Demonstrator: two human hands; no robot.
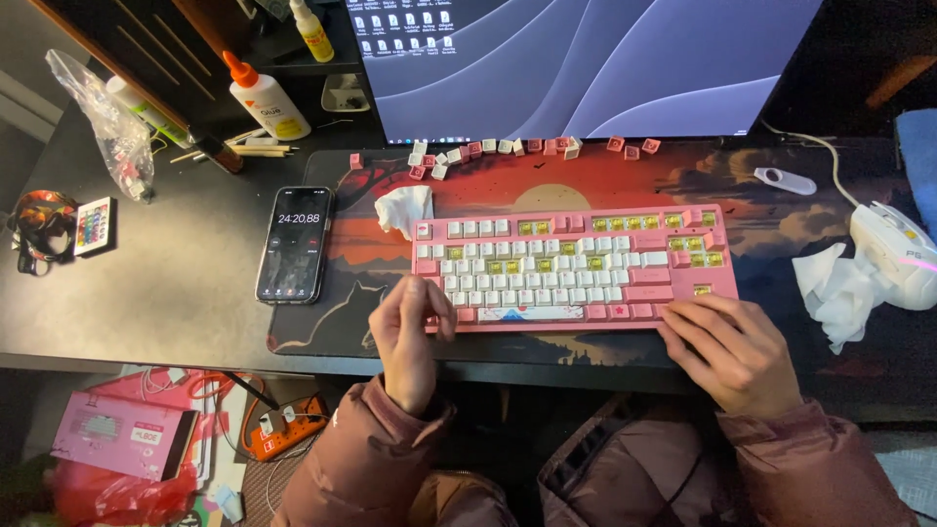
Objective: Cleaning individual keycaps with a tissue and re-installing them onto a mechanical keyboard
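A pink keyboard (574, 268) with white keycaps lies on a red sunset desk mat (342, 224); several switches stand bare and yellow. My left hand (408, 327) is at the keyboard's lower left corner, fingers curled, thumb and fingertips pinching at the edge keys. What it pinches is hidden. My right hand (734, 349) rests flat on the lower right corner, fingers spread over the bottom keys. Loose pink and white keycaps (488, 151) lie in a row behind the keyboard, under the monitor (586, 59).
A phone (295, 244) showing a timer lies left of the keyboard, a crumpled tissue (405, 207) beside it. Glue bottle (264, 98), plastic bag (112, 127) and small remote (95, 224) sit at the left. White mouse (893, 254) and tissue (835, 288) at right.
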